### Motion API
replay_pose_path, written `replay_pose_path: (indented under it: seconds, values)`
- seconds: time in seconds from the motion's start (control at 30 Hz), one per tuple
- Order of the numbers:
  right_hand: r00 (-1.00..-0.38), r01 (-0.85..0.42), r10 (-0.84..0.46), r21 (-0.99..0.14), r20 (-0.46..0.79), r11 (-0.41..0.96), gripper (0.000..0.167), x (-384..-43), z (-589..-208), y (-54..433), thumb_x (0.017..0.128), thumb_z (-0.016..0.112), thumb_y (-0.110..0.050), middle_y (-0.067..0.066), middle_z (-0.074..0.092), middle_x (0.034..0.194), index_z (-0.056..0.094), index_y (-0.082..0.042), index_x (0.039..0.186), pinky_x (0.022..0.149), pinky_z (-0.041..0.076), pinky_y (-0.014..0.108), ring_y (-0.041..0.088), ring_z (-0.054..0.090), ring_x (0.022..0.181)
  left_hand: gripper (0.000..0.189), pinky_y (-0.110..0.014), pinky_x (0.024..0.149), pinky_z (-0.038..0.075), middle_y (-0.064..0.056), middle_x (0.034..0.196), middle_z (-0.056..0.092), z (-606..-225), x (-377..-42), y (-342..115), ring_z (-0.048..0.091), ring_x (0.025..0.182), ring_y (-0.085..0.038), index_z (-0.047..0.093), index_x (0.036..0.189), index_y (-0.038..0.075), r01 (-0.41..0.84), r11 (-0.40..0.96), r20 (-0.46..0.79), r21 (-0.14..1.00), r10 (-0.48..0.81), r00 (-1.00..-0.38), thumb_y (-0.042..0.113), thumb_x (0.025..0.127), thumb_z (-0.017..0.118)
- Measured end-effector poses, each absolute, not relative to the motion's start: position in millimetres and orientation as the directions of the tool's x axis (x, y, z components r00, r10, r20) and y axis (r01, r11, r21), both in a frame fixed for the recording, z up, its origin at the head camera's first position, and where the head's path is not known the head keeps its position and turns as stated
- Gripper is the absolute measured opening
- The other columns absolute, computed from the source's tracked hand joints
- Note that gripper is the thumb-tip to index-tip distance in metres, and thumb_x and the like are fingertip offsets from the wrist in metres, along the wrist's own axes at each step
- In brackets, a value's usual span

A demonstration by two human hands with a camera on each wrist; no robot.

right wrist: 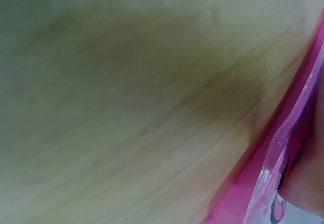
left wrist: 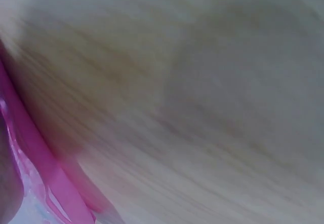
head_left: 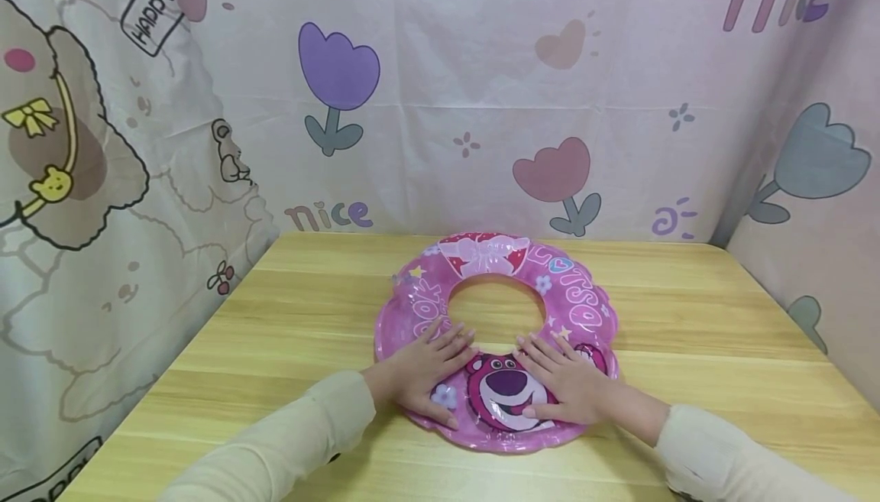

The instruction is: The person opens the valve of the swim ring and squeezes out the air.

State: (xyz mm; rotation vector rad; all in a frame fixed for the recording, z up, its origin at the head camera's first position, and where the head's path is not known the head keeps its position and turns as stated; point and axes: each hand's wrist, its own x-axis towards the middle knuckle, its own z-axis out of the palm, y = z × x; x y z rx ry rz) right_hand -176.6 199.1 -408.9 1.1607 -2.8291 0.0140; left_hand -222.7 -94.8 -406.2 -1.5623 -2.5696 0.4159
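Note:
A pink inflatable swim ring (head_left: 577, 303) printed with a bear face, flowers and letters lies flat on the wooden table, looking puffed up. My left hand (head_left: 422, 372) rests on its near left part, fingers extended toward the hole. On the near right part lies my right hand (head_left: 567, 380), fingers spread beside and partly over the bear face (head_left: 507, 387). The left wrist view catches the ring's pink edge (left wrist: 40, 158) at the left with a bit of skin. In the right wrist view the pink edge (right wrist: 273, 163) runs along the right side, against the hand.
The wooden table (head_left: 275, 334) extends around the ring on all sides. Behind it hangs a pale curtain (head_left: 440, 105) printed with tulips and hearts, and a cartoon-printed cloth (head_left: 103, 273) hangs at the left. Both forearms wear cream sleeves (head_left: 302, 425).

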Motion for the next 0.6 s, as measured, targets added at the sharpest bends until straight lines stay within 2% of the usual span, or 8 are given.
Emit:
replay_pose_path:
  seconds: [0.07,0.13,0.3,0.6]
  values:
    - [-0.714,-0.697,-0.697,0.023,0.061,0.717,0.078,-177.3,-409.2,199.1,0.089,0.039,-0.063,0.015,0.028,0.152,0.032,-0.008,0.144,0.115,-0.011,0.039,0.035,0.025,0.139,0.101,-0.052,0.116,0.007,-0.011,0.157,0.011,-406.4,-222.7,-94.2,0.008,0.145,-0.029,0.019,0.149,0.013,0.852,0.440,-0.060,-0.283,0.879,-0.473,0.080,0.076,0.038]
    - [-0.715,-0.697,-0.697,0.031,0.051,0.717,0.078,-177.9,-409.6,198.8,0.089,0.038,-0.063,0.014,0.027,0.152,0.032,-0.008,0.144,0.115,-0.010,0.041,0.035,0.024,0.140,0.101,-0.051,0.116,0.007,-0.010,0.157,0.011,-406.4,-222.5,-93.7,0.008,0.145,-0.029,0.019,0.149,0.013,0.852,0.446,-0.065,-0.276,0.875,-0.479,0.079,0.076,0.039]
    - [-0.708,-0.702,-0.704,0.052,0.049,0.710,0.079,-179.4,-409.8,198.0,0.089,0.037,-0.063,0.015,0.026,0.152,0.032,-0.007,0.144,0.108,-0.024,0.026,0.034,0.025,0.139,0.100,-0.050,0.117,0.005,-0.009,0.157,0.010,-405.7,-221.2,-93.2,0.007,0.145,-0.026,0.020,0.149,0.014,0.854,0.468,-0.082,-0.226,0.865,-0.495,0.078,0.076,0.043]
    - [-0.722,-0.691,-0.691,0.015,0.015,0.722,0.078,-179.3,-408.7,197.4,0.089,0.037,-0.063,0.015,0.026,0.152,0.032,-0.007,0.144,0.107,-0.024,0.024,0.033,0.025,0.140,0.097,-0.050,0.117,0.001,-0.004,0.157,0.008,-405.0,-222.0,-90.7,0.005,0.145,-0.024,0.020,0.149,0.015,0.849,0.503,-0.113,-0.160,0.845,-0.522,0.075,0.077,0.044]
